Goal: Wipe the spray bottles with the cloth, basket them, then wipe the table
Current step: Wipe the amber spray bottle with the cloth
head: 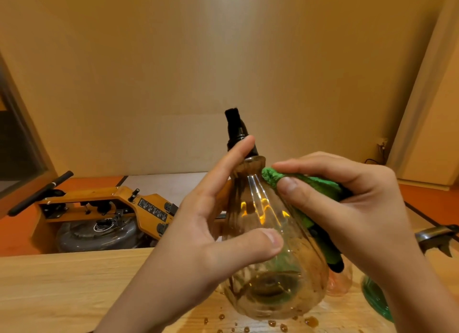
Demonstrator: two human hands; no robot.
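Lower centre, my left hand (198, 235) grips the clear, ribbed, cone-shaped spray bottle (260, 208) over the pale wooden table (62, 283). At right, my right hand (352, 208) pinches a folded green cloth (310, 183) against its shoulder. I'd best hold the bottle steady and wipe downward, turning it.

A clear, ribbed, pear-shaped spray bottle (263, 223) with a black spray head (236, 131) stands upright, gripped by the left hand (198, 233); whether its base touches the wooden counter (74, 288) is unclear. The right hand (360, 203) presses a bunched green cloth (315, 183) against its right shoulder. A pinkish bottle (340, 283) and a green bottle (375, 300) stand just behind, to the right. Amber droplets (311, 321) dot the counter beneath it.
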